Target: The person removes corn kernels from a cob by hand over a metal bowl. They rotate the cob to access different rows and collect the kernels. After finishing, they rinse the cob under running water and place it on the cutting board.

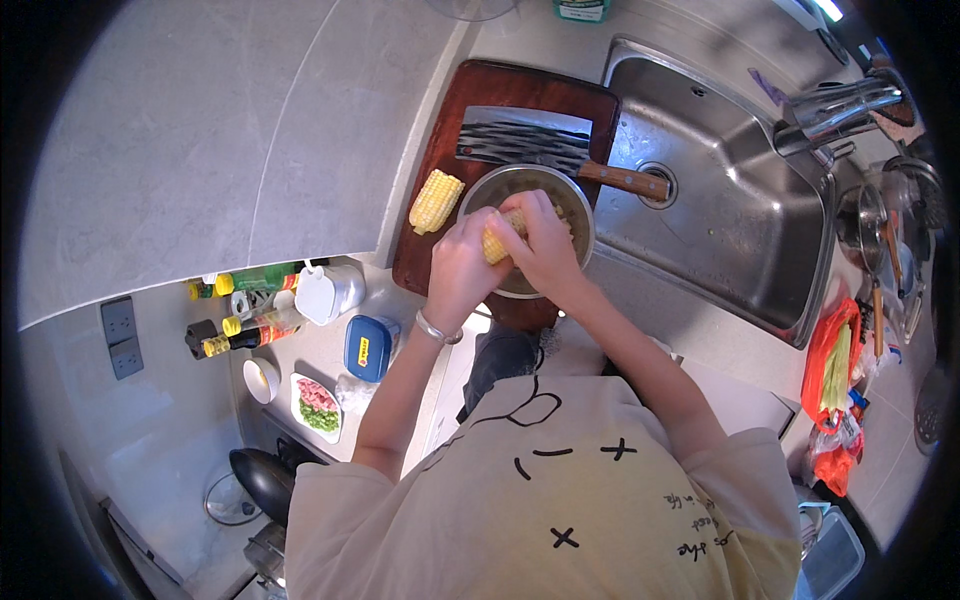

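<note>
Both my hands grip one piece of corn cob above a round stainless steel bowl. My left hand wraps the cob from the left, a bracelet at its wrist. From the right, my right hand holds the same cob, its fingers over the top. Some loose kernels show inside the bowl at its right side; my hands hide much of the interior. A second piece of corn lies on the dark red wooden cutting board, left of the bowl. Beyond the bowl rests a cleaver with a wooden handle.
The cleaver's handle juts over the steel sink, right of the board. On the left counter stand a white dish of diced pink and green food, a blue-lidded container and several bottles. A red plastic bag lies at the right.
</note>
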Demonstrator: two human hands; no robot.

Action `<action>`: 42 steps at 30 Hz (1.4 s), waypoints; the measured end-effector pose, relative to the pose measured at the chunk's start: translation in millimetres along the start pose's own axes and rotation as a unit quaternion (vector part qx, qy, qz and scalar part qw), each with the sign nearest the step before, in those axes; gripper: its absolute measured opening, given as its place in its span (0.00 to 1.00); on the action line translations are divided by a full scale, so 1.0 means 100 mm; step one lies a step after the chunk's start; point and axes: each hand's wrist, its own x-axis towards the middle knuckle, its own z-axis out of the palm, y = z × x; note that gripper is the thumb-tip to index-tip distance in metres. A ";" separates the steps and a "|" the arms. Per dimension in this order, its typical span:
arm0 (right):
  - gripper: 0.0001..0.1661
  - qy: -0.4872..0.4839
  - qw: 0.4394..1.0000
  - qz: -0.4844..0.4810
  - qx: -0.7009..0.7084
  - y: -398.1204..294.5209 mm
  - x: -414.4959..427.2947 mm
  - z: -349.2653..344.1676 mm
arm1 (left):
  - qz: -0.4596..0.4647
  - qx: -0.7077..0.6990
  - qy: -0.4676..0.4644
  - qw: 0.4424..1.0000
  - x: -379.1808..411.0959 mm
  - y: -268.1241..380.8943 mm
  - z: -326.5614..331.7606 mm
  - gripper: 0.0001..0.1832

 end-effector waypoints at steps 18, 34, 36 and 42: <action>0.09 0.049 0.995 0.052 0.064 0.06 0.02 0.14 | 0.048 0.077 0.019 0.996 -0.01 -0.05 0.06 0.31; 0.10 0.029 0.996 0.003 0.085 0.21 -0.02 0.11 | 0.021 0.029 0.004 0.999 0.05 -0.13 0.09 0.30; 0.11 0.023 0.996 -0.023 0.089 0.22 -0.02 0.07 | -0.019 -0.044 -0.026 0.999 0.07 -0.09 0.02 0.30; 0.14 0.038 0.994 0.007 0.104 0.09 0.02 0.02 | -0.030 -0.025 -0.087 0.995 0.09 -0.09 -0.10 0.28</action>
